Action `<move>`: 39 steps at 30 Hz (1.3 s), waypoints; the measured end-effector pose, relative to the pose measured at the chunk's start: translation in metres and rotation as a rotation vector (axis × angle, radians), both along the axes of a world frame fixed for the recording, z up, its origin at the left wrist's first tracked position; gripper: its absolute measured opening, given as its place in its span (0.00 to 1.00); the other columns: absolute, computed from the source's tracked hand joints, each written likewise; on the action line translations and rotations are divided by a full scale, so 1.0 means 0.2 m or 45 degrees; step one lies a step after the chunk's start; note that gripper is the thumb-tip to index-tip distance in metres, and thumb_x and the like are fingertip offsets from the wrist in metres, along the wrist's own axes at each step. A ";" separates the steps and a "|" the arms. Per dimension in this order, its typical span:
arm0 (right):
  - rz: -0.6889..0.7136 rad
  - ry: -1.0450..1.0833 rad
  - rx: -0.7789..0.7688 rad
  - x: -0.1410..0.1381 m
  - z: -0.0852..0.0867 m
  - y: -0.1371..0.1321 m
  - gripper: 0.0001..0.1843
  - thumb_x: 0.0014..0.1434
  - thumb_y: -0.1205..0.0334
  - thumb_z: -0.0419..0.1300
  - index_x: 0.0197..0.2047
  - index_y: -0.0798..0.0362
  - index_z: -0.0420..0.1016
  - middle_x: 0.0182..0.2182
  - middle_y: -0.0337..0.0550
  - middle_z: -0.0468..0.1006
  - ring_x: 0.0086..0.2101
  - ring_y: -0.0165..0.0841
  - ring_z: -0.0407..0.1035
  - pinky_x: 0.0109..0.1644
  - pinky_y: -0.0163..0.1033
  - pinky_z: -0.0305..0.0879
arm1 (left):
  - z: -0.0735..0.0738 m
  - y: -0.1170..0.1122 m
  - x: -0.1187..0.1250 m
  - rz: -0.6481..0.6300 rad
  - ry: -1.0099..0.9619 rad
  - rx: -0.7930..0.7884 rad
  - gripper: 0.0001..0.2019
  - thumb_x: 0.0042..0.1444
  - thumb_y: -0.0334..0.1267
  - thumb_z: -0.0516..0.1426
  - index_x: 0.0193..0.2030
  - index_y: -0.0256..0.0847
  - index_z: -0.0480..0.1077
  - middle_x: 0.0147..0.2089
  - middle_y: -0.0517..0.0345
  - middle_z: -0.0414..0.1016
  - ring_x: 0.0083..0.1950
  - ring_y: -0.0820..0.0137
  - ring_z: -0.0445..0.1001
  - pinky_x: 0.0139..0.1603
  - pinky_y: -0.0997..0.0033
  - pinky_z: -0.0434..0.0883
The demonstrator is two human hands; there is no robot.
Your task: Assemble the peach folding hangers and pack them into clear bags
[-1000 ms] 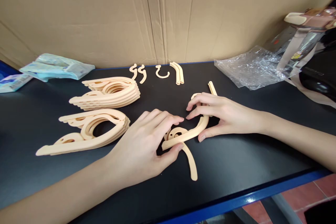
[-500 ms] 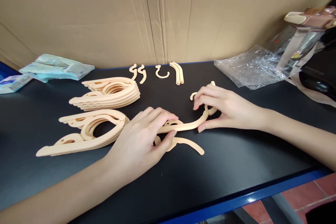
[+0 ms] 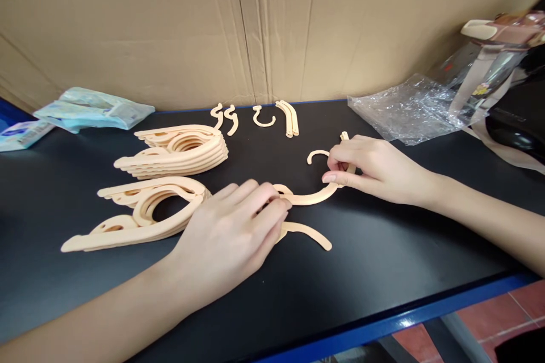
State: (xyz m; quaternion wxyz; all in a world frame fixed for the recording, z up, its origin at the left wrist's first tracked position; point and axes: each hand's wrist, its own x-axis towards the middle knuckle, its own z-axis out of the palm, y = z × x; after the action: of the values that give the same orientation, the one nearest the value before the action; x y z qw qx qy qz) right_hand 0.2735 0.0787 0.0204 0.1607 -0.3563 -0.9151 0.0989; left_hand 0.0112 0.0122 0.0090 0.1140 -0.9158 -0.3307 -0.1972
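Left hand (image 3: 230,232) closed over the hanger (image 3: 310,198), right hand (image 3: 374,170) pinching its end; seemingly mid-assembly, two stacks (image 3: 179,150) done, loose hooks (image 3: 264,118) remaining.

Left hand (image 3: 230,232) now flat over hub of curved arm (image 3: 313,197); right hand (image 3: 374,170) shifted right, pinching its far end.

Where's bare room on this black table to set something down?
Bare: the near strip along the blue edge, and between the plastic bag and the right hand pinching a curved piece. Crowded: hanger stacks left, hooks by the cardboard.
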 end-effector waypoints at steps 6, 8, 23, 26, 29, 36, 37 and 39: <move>0.209 0.058 -0.139 -0.01 0.00 -0.02 0.20 0.69 0.46 0.51 0.33 0.52 0.67 0.29 0.40 0.70 0.31 0.32 0.63 0.37 0.38 0.57 | -0.01 0.00 0.00 0.087 0.034 -0.082 0.11 0.68 0.35 0.51 0.46 0.37 0.74 0.46 0.53 0.78 0.39 0.62 0.75 0.36 0.61 0.67; 0.267 0.089 -0.162 -0.02 -0.01 -0.03 0.18 0.69 0.47 0.53 0.33 0.52 0.67 0.30 0.40 0.70 0.32 0.32 0.64 0.37 0.37 0.58 | -0.01 0.01 -0.01 0.136 0.036 -0.124 0.12 0.68 0.35 0.50 0.49 0.37 0.72 0.48 0.51 0.78 0.41 0.60 0.75 0.39 0.60 0.68; 0.518 0.095 -0.169 -0.06 -0.03 -0.09 0.20 0.68 0.54 0.57 0.59 0.53 0.69 0.57 0.49 0.74 0.56 0.37 0.67 0.57 0.44 0.64 | 0.00 0.01 0.00 0.106 0.014 -0.174 0.16 0.69 0.39 0.48 0.54 0.36 0.72 0.56 0.42 0.74 0.51 0.51 0.74 0.44 0.51 0.73; 0.458 0.093 -0.064 -0.06 -0.03 -0.09 0.18 0.68 0.56 0.56 0.57 0.54 0.70 0.52 0.50 0.76 0.50 0.38 0.70 0.53 0.44 0.66 | 0.00 0.01 0.00 0.097 0.030 -0.131 0.16 0.69 0.38 0.49 0.54 0.37 0.74 0.56 0.41 0.75 0.50 0.51 0.75 0.44 0.50 0.74; 0.464 0.121 0.139 -0.07 -0.03 -0.11 0.15 0.67 0.54 0.58 0.48 0.56 0.75 0.42 0.49 0.78 0.41 0.37 0.70 0.46 0.43 0.65 | 0.00 0.00 -0.01 0.105 0.033 -0.101 0.16 0.69 0.38 0.49 0.52 0.34 0.76 0.56 0.40 0.76 0.49 0.50 0.76 0.44 0.49 0.74; 0.560 0.031 0.249 -0.11 -0.04 -0.18 0.14 0.67 0.55 0.59 0.40 0.58 0.78 0.35 0.45 0.76 0.36 0.35 0.65 0.43 0.41 0.61 | -0.01 0.00 -0.01 0.170 -0.015 -0.048 0.18 0.69 0.41 0.48 0.47 0.30 0.75 0.51 0.41 0.78 0.49 0.49 0.76 0.50 0.45 0.72; 0.548 0.012 0.253 -0.11 -0.04 -0.18 0.12 0.68 0.59 0.58 0.41 0.58 0.78 0.35 0.45 0.76 0.36 0.35 0.65 0.44 0.41 0.61 | -0.01 0.00 -0.01 0.185 -0.011 -0.040 0.19 0.69 0.41 0.48 0.46 0.29 0.75 0.50 0.40 0.78 0.48 0.49 0.76 0.50 0.46 0.73; 0.511 -0.025 0.261 -0.09 -0.02 -0.17 0.11 0.68 0.64 0.55 0.41 0.58 0.78 0.35 0.45 0.75 0.37 0.35 0.65 0.44 0.41 0.60 | -0.01 0.01 -0.01 0.203 0.009 -0.011 0.19 0.69 0.41 0.48 0.44 0.29 0.75 0.49 0.39 0.79 0.48 0.48 0.77 0.49 0.47 0.73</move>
State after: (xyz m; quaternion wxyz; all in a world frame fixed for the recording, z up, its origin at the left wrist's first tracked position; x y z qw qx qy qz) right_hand 0.2555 0.0452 0.0154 0.1645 -0.1499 -0.9744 0.0317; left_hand 0.0091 0.0144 0.0072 0.1265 -0.8877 -0.4031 -0.1829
